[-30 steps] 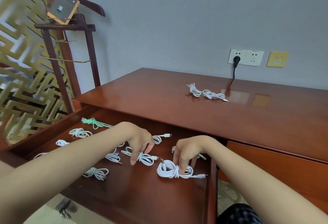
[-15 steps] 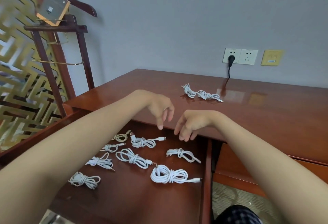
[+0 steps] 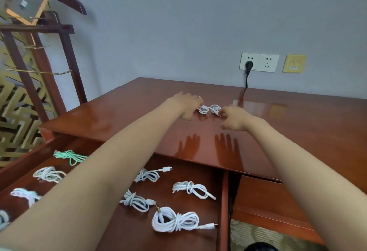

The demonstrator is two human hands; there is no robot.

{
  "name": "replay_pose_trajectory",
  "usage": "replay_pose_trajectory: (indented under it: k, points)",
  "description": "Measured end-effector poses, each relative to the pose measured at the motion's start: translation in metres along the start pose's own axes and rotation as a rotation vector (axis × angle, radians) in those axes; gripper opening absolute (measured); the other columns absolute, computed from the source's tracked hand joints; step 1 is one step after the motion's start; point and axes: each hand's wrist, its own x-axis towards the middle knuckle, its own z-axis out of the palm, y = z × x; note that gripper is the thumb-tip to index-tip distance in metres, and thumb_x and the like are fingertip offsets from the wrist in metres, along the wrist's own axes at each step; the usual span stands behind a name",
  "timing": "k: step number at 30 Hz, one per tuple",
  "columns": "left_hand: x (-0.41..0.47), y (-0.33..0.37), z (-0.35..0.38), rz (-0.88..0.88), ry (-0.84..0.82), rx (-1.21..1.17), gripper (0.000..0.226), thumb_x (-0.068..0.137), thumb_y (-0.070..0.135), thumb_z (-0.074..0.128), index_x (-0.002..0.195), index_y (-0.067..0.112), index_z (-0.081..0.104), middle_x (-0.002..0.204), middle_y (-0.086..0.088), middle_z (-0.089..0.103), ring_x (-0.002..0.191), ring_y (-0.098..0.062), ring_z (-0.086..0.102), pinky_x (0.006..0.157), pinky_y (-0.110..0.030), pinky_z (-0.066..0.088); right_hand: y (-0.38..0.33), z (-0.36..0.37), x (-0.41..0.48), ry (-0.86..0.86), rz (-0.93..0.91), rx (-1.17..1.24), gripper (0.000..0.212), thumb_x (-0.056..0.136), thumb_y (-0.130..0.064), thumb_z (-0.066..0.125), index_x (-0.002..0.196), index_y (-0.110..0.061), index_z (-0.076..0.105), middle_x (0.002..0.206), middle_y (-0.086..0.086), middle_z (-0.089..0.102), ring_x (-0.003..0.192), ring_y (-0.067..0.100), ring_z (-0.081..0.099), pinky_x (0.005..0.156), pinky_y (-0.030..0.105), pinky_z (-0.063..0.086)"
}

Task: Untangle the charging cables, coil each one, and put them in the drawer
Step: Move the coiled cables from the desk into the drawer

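- My left hand and my right hand are both stretched far out over the table.
- The two white charging cables lie on the table right between the hands.
- They are two small bundles side by side. The line they make runs across, from one hand to the other.
- The left hand is at the left bundle, with its fingers curled down onto it. The right hand is at the right bundle, with its fingers pointing in at it.
- Each hand is about as near to its own bundle, so I think it is one bundle for each hand.
- It is blurry there. I cannot tell if either hand has closed round a bundle or only touches it.
- I also cannot tell if the two bundles are caught on each other or just lie touching.
- The open drawer is back toward me from the hands and lower down, under my forearms.
- Coiled cables lie in it: a green cable out past my left arm, and a big white coil between my arms.
- My guess is that the next move is to lift the bundles, then pull straight back and down into the drawer.
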Motion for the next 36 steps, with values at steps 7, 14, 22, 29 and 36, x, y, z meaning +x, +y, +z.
replay_pose_trajectory:
  k: [7, 14, 22, 29, 36]
  points:
    - [0.04, 0.012, 0.021, -0.074, -0.007, 0.249, 0.058, 0.09, 0.008, 0.047, 0.143, 0.008, 0.025, 0.149, -0.008, 0.03, 0.134, -0.025, 0.031, 0.107, -0.038, 0.024, 0.017, 0.026, 0.028, 0.044, 0.069, -0.108, 0.057, 0.088, -0.015, 0.049, 0.141, -0.008, 0.028, 0.146, 0.011, 0.027, 0.135, 0.03, 0.027, 0.106, 0.041, 0.029]
    - [0.06, 0.024, 0.047, -0.09, 0.046, 0.309, 0.057, 0.099, 0.018, 0.034, 0.148, 0.006, 0.008, 0.157, -0.013, 0.004, 0.144, -0.029, 0.01, 0.114, -0.044, 0.013, 0.027, 0.046, 0.041, 0.02, 0.123, -0.125, 0.063, 0.094, -0.009, 0.025, 0.149, -0.008, -0.005, 0.158, 0.007, -0.004, 0.145, 0.024, -0.003, 0.116, 0.046, 0.004]
    - [0.074, 0.031, 0.049, -0.098, 0.099, 0.193, 0.034, 0.096, 0.0, 0.029, 0.128, -0.003, 0.042, 0.133, -0.019, 0.044, 0.125, -0.035, 0.043, 0.101, -0.041, 0.034, 0.023, 0.051, 0.045, 0.133, 0.239, -0.195, 0.04, 0.095, -0.007, 0.033, 0.135, -0.001, 0.033, 0.138, 0.014, 0.031, 0.126, 0.03, 0.035, 0.099, 0.038, 0.033]
    - [0.062, 0.008, 0.042, -0.121, 0.074, 0.151, 0.041, 0.095, 0.026, 0.051, 0.129, 0.005, 0.043, 0.133, -0.013, 0.044, 0.124, -0.028, 0.042, 0.1, -0.033, 0.032, 0.024, 0.056, 0.036, 0.269, 0.2, -0.221, 0.031, 0.093, 0.0, 0.038, 0.123, 0.0, 0.044, 0.129, 0.015, 0.04, 0.118, 0.031, 0.044, 0.093, 0.035, 0.04]
    - [0.01, -0.008, 0.038, -0.07, -0.075, -0.395, 0.027, 0.1, 0.032, 0.035, 0.112, 0.009, 0.04, 0.095, -0.008, 0.053, 0.083, -0.027, 0.046, 0.071, -0.034, 0.033, 0.025, 0.057, 0.016, 0.346, 0.151, -0.086, 0.025, 0.1, -0.015, 0.035, 0.116, -0.001, 0.048, 0.121, 0.015, 0.05, 0.111, 0.031, 0.048, 0.086, 0.035, 0.039]
